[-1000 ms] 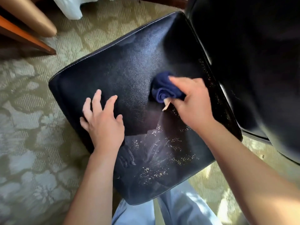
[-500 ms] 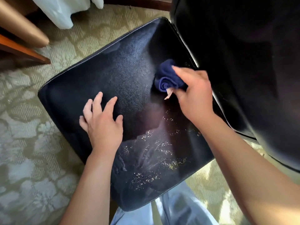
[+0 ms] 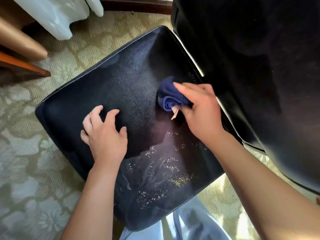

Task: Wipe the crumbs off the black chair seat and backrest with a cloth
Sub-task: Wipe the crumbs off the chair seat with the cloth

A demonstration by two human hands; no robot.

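The black chair seat (image 3: 110,87) fills the middle of the head view, with the black backrest (image 3: 259,66) rising at the right. My right hand (image 3: 202,111) grips a bunched dark blue cloth (image 3: 168,97) with a small tan tag, pressed on the seat near the backrest gap. My left hand (image 3: 105,134) rests on the seat's left part, fingers curled and holding nothing. Pale yellow crumbs (image 3: 166,174) are scattered over the seat's near part, between my arms.
Patterned green carpet (image 3: 31,170) surrounds the chair. A white plastic bag (image 3: 58,16) lies at the top left beside wooden furniture legs (image 3: 22,66). My light blue trouser legs (image 3: 187,226) show below the seat's near edge.
My right hand with the cloth has stayed close to the backrest gap. The left hand's fingers have curled from flat. The view has shifted, the chair sitting lower in frame.
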